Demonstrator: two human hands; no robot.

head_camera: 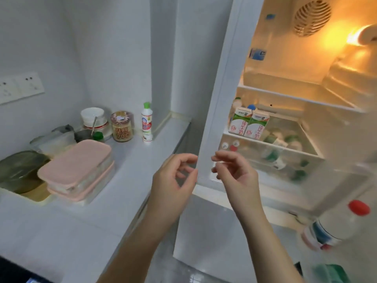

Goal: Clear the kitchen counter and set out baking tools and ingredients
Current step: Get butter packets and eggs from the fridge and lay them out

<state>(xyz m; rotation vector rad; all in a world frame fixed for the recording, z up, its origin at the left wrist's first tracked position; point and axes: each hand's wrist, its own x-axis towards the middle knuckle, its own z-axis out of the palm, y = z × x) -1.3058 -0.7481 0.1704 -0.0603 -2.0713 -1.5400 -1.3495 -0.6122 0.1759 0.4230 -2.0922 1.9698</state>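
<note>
Milk cartons (247, 124) — beyond right fingers (222, 158)

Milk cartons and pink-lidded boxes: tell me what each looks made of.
Milk cartons: likely coated paperboard, judging by folded tops and printed faces. Pink-lidded boxes: lids look matte plastic or silicone; the see-through bodies could be glass or plastic.

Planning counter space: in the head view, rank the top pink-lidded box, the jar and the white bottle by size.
Largest: top pink-lidded box.
Then jar and white bottle, too close to rank: jar wider, bottle taller.
</note>
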